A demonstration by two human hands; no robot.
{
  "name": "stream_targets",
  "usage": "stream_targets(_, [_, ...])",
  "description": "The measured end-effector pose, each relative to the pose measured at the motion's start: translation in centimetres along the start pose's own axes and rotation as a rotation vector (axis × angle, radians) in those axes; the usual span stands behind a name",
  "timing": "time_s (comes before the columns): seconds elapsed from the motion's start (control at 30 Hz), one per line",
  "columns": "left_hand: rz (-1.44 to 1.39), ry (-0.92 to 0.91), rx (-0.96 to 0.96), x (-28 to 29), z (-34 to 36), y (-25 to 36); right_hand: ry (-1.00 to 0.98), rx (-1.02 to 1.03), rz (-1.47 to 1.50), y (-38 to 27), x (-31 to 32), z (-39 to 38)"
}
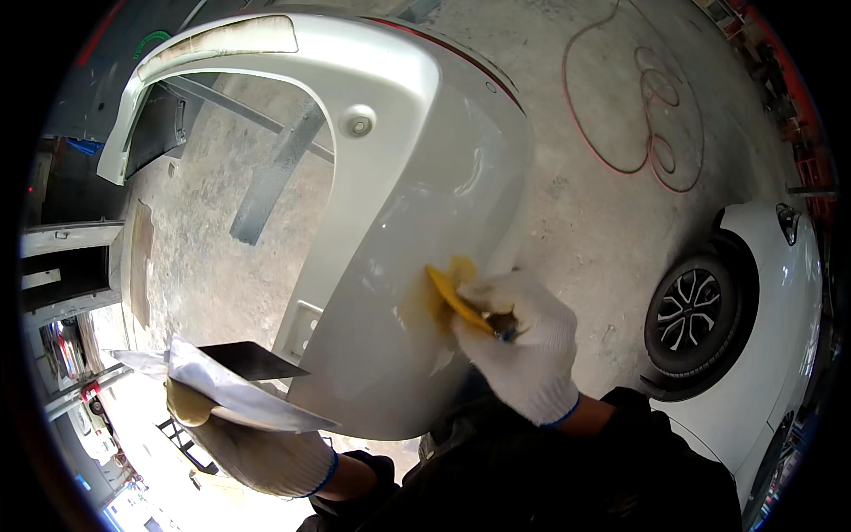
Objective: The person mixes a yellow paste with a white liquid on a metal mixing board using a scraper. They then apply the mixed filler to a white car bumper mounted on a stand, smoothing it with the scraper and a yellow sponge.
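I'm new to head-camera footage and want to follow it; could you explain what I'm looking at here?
There's no machine here: one person works with two hands in white gloves. The single picture comes from a wide fisheye camera on the person's head, looking down, so straight edges bend near the rim.

The right hand grips a yellow spreader against a large white panel, apparently a car bumper. A yellowish smear lies on the panel by the spreader.

The left hand holds a thin, pale sheet with a yellowish lump at its edge.

Beyond, a hose lies looped on the concrete floor, and a white car stands at the right.
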State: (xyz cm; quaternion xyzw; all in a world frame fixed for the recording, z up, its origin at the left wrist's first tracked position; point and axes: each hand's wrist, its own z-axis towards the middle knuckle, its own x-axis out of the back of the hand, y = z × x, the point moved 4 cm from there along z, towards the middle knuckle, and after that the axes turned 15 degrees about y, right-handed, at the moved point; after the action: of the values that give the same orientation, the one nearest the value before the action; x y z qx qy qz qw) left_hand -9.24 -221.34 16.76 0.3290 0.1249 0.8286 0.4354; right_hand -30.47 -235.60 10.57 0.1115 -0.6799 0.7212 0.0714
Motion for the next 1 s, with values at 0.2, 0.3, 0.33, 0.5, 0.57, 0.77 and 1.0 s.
stream_targets(0.2, [-0.09,-0.099,-0.081,-0.1,0.4,1.6,-0.096,0.28,0.039,-3.9,0.7,-1.0])
stream_targets(0.3, [-0.268,-0.014,0.235,-0.7,0.9,1.0,0.089,-0.177,0.188,-2.5,3.7,-0.2])
stream_targets(0.33, [-0.419,0.018,0.533,-0.8,1.2,0.7,0.19,-0.383,0.259,-1.7,4.8,0.3])
stream_targets(0.5, [-1.168,-0.376,0.803,-0.9,2.2,1.2,0.203,-0.158,0.4,-2.5,8.8,4.3])
stream_targets(0.57, [-0.676,-0.233,0.333,-0.1,2.3,2.3,0.117,-0.199,0.531,-3.7,8.5,4.7])
stream_targets(0.77, [-0.968,-0.651,0.533,-0.7,2.7,8.7,-0.254,-0.21,0.903,-6.0,6.5,5.3])
stream_targets(1.0, [-0.857,-0.461,0.585,-0.4,2.6,9.6,-0.508,-0.342,0.779,-6.7,6.4,5.4])
